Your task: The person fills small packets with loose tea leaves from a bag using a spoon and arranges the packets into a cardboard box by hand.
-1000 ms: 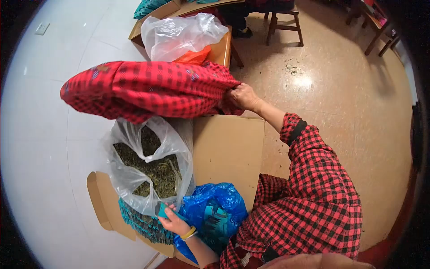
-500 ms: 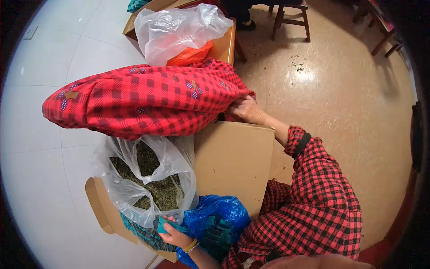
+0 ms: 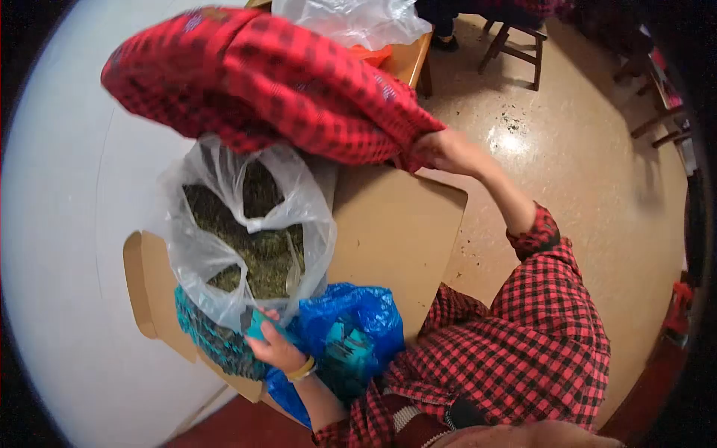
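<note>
My right hand [image 3: 448, 151] is closed on the end of a red checked cloth [image 3: 299, 86], which hangs stretched out to the left. Part of the cloth is blurred by motion. My left hand [image 3: 276, 345] grips a small teal packet [image 3: 261, 325] between thumb and fingers. Just beyond that hand stands a clear plastic bag [image 3: 317, 224] filled with dried, chopped green leaves [image 3: 261, 261]. A spoon-like metal handle [image 3: 293, 272] sticks up in the leaves. To the right of my left hand is a blue plastic bag [image 3: 385, 306] holding several teal packets [image 3: 347, 343].
More teal packets [image 3: 213, 340] are heaped left of my hand, by a cardboard flap [image 3: 142, 284]. A cardboard sheet [image 3: 388, 239] lies right of the leaf bag. Farther off are a white plastic bag [image 3: 358, 22], a wooden stool [image 3: 519, 52] and a person's shoe [image 3: 446, 43].
My right hand has lifted the red checked cloth up and away, uncovering more of the leaf bag. The left hand keeps hold of the teal packet. The view has shifted slightly.
</note>
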A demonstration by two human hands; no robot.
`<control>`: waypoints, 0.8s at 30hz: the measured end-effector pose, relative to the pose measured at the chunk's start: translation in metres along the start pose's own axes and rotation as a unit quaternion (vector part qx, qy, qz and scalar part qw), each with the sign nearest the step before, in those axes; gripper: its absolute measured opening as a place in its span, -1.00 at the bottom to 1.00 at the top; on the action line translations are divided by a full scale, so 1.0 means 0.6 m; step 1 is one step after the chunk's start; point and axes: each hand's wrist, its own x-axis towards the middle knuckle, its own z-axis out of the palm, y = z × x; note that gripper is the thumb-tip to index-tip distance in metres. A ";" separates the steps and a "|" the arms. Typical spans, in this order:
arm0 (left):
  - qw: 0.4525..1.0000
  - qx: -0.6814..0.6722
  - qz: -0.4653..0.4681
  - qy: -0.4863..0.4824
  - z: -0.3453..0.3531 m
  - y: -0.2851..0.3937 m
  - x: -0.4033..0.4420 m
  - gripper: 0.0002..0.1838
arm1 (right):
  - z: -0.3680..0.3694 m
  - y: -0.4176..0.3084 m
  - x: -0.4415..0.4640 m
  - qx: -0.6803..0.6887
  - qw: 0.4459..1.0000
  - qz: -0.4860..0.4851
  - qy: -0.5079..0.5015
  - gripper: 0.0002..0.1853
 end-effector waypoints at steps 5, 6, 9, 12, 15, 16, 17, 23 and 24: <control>1.000 -0.010 -0.027 -0.013 0.013 -0.006 -0.009 -0.62 | -0.093 -0.320 -0.096 0.410 0.844 -0.324 0.120 -0.85; 0.999 -0.003 -0.038 -0.021 0.014 -0.009 -0.010 -0.61 | -0.089 -0.358 -0.109 0.495 0.747 -0.428 0.119 -0.86; 0.989 -0.124 -0.079 -0.025 -0.029 -0.116 -0.006 -0.53 | -0.054 -0.406 -0.035 0.482 0.774 -0.397 0.100 -0.87; 0.998 -0.065 -0.021 -0.003 0.018 -0.022 -0.041 -0.47 | -0.036 -0.451 -0.072 0.475 0.776 -0.407 0.079 -0.87; 0.999 -0.050 0.000 -0.001 0.010 -0.010 -0.051 -0.41 | -0.028 -0.481 -0.074 0.467 0.773 -0.426 0.051 -0.87; 0.997 -0.067 -0.013 -0.023 0.004 -0.015 -0.058 -0.38 | -0.026 -0.490 -0.076 0.463 0.774 -0.429 0.043 -0.87; 0.995 -0.087 -0.028 -0.048 -0.002 -0.024 -0.062 -0.35 | -0.022 -0.499 -0.076 0.457 0.778 -0.430 0.035 -0.87; 0.996 0.015 -0.054 -0.068 -0.008 -0.068 -0.074 -0.27 | -0.003 -0.552 -0.060 0.407 0.804 -0.433 0.007 -0.87; 0.997 0.018 -0.040 -0.069 -0.005 -0.075 -0.080 -0.25 | -0.006 -0.552 -0.071 0.402 0.808 -0.432 0.001 -0.87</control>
